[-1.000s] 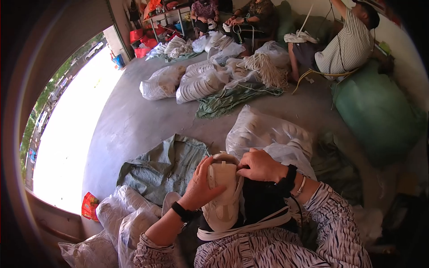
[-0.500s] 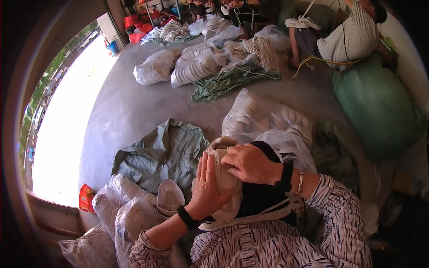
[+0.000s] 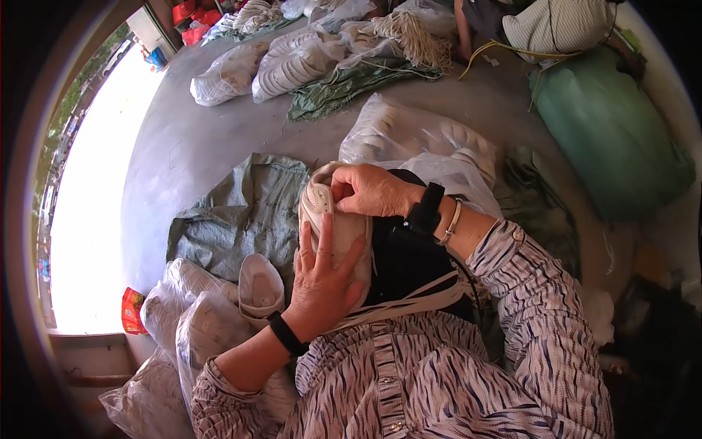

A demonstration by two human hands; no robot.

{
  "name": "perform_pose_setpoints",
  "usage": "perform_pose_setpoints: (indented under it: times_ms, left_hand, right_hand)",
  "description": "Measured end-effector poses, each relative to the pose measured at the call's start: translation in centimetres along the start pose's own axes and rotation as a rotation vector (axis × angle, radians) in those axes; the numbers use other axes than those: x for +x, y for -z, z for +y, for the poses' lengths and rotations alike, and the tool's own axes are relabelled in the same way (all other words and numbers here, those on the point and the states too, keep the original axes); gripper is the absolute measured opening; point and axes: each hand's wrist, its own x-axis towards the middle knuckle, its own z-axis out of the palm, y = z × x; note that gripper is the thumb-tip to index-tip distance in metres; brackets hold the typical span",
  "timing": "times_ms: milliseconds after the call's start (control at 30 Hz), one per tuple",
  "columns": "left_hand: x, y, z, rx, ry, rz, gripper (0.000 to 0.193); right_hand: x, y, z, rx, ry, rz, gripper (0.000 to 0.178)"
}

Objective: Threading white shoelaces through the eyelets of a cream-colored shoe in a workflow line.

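A pale off-white shoe (image 3: 316, 203) lies lengthwise on my lap, its opening pointing away from me. My left hand (image 3: 325, 282) rests across its upper with fingers stretched and spread, the fingertips touching near the row of eyelets. At the eyelet edge and opening, my right hand (image 3: 373, 192) is closed with curled fingers, thumb and forefinger pinching the shoe. Whether a lace end is also between those fingertips is hidden. Flat pale laces (image 3: 424, 298) trail across the black cloth (image 3: 398, 267) on my lap.
Another pale shoe (image 3: 261, 287) stands left of my hands, beside clear bags (image 3: 212, 329) of shoes. A grey-green sack (image 3: 234, 201) lies ahead-left, with a bag of shoes (image 3: 417, 135) ahead. Farther off are more bags (image 3: 300, 69), a green bundle (image 3: 610, 135) and a seated person (image 3: 556, 25).
My view has tipped downward, so the scene sits higher. My left hand's fingers have spread apart on the shoe, and my right hand has shifted toward the shoe's opening.
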Motion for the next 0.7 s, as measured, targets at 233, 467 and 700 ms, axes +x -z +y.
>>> perform_pose_setpoints:
  times_ms: [233,467,700]
  left_hand:
    - [-0.7,0.2,0.2,-0.039,0.028,0.022,0.064]
    - [-0.9,0.5,0.6,-0.040,0.028,0.029,0.060]
    - [0.1,2.7,2.2,-0.025,-0.071,0.165,0.054]
  right_hand:
    - [-12.8,0.5,-2.0,-0.389,0.332,-0.221,0.021]
    - [-15.1,-0.8,-0.5,-0.367,0.332,0.009,0.010]
    - [-12.3,0.8,-4.1,0.072,-0.050,-0.084,0.021]
